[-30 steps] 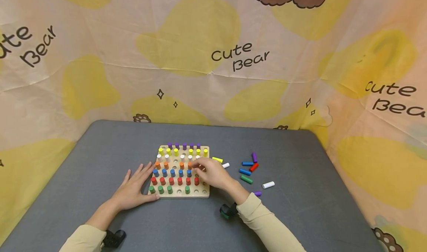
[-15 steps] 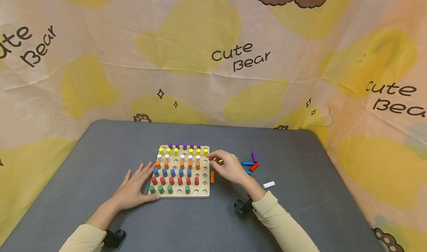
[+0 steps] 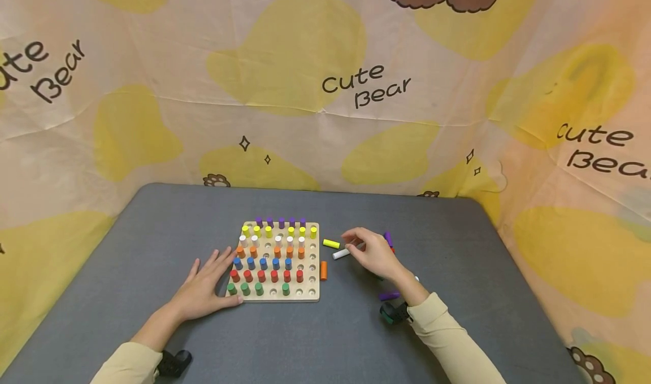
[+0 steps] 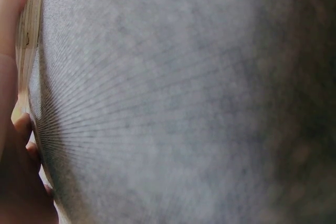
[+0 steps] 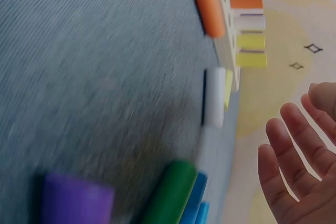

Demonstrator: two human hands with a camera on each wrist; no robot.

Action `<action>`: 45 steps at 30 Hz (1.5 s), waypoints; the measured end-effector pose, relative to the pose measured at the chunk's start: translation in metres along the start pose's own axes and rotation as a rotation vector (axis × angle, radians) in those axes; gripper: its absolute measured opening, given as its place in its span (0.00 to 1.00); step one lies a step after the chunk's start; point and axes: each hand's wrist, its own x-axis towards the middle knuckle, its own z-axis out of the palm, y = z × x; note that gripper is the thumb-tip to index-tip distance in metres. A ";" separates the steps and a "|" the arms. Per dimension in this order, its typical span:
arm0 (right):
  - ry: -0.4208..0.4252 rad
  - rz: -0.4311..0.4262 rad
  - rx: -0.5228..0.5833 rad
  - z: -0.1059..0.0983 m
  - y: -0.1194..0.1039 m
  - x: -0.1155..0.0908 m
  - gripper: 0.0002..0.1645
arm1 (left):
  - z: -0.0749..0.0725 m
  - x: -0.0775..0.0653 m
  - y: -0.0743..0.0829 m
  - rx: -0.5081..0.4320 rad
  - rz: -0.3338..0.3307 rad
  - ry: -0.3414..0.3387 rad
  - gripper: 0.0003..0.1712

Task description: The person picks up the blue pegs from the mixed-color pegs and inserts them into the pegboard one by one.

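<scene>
A wooden pegboard [image 3: 316, 262] carries rows of coloured pegs. Against its left and front edges rests my left hand [image 3: 205, 291], fingers spread and thumb at the front corner. In the left wrist view, the thumb and fingers touch the board's edge [image 4: 30, 40]. My right hand [image 3: 376, 255] hovers right of the board, fingers loosely bent, and holds nothing in the right wrist view. Closest to its fingertips lies a white peg [image 3: 341, 254], with a yellow peg [image 3: 331, 243] just beyond. An orange peg [image 3: 324, 271] lies along the board's right edge.
Loose pegs lie to the right, partly hidden by the right hand: a purple one [image 3: 389, 239], another purple peg [image 3: 389, 296], a green peg [image 5: 170, 192] and blue pegs [image 5: 194, 198]. A printed cloth [image 3: 285, 62] hangs behind the grey table [image 3: 285, 344].
My right hand has moved rightward off the board, past the yellow and white pegs, and the orange peg beside the board has come into sight. The left hand stays in place.
</scene>
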 end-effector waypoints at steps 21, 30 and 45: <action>-0.021 0.104 -0.108 -0.023 0.032 -0.034 0.19 | -0.001 0.000 0.002 0.000 -0.002 -0.006 0.61; -0.029 0.128 -0.126 -0.025 0.038 -0.042 0.16 | 0.000 0.000 -0.001 -0.006 0.002 -0.002 0.60; -0.054 0.150 -0.164 -0.022 0.041 -0.045 0.16 | -0.001 0.000 -0.001 -0.005 0.000 -0.005 0.60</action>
